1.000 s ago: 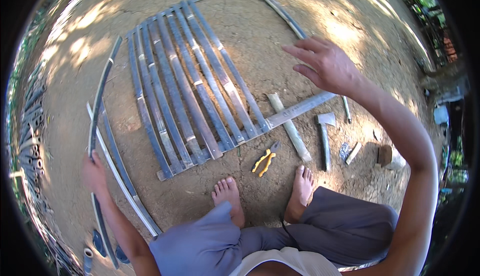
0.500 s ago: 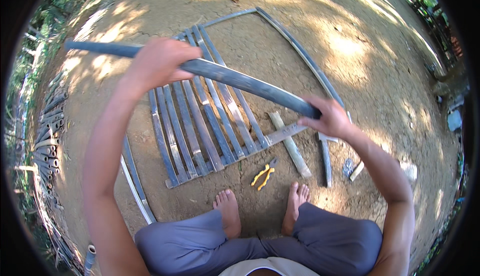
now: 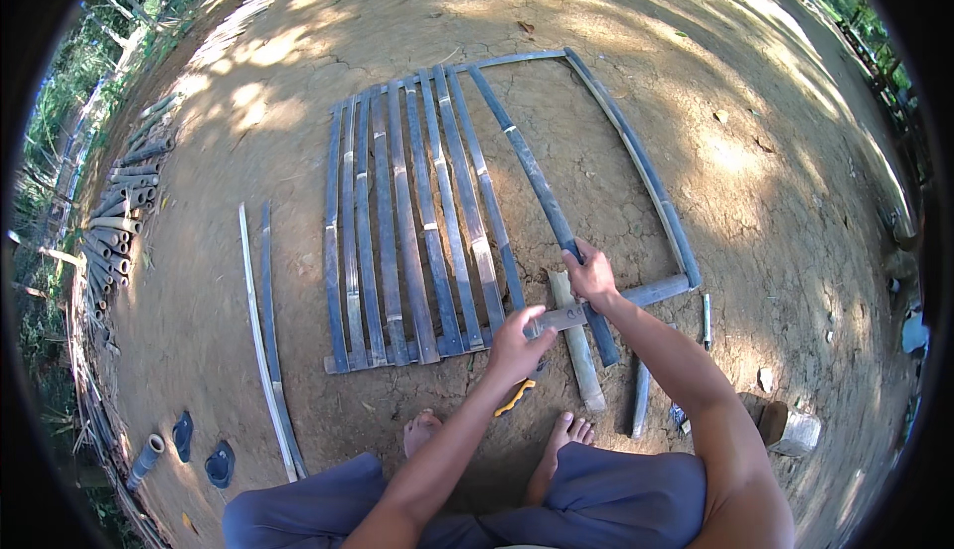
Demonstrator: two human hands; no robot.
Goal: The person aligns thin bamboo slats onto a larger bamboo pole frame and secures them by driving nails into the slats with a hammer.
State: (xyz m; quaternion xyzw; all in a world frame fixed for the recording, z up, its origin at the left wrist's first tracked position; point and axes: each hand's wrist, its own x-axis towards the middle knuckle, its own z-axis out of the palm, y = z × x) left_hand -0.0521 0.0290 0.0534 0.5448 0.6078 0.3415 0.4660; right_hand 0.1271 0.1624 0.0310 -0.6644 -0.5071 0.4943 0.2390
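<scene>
My right hand [image 3: 589,276] is wrapped round a dark bamboo slat [image 3: 540,189] near its close end. The slat slants across a bamboo frame, its far end at the far rail [image 3: 517,58] and its near end reaching past the near rail [image 3: 646,294]. My left hand [image 3: 517,348] is at the near rail, thumb and fingers apart, beside the close end of the last slat [image 3: 490,201] of the row. Several slats lie side by side over the frame's left part. Under the near rail is a short bamboo piece [image 3: 584,365].
Yellow-handled pliers [image 3: 515,397] lie partly hidden by my left hand. A dark tool handle [image 3: 641,400] is near my right forearm. Two loose strips [image 3: 268,350] lie left, with sandals [image 3: 220,464] beyond. Cut bamboo [image 3: 119,221] is piled far left; a block [image 3: 792,430] lies right.
The slat, earlier held up crosswise in both hands, is now lowered onto the frame, pointing away from me. My left hand has let go and come down to the near rail.
</scene>
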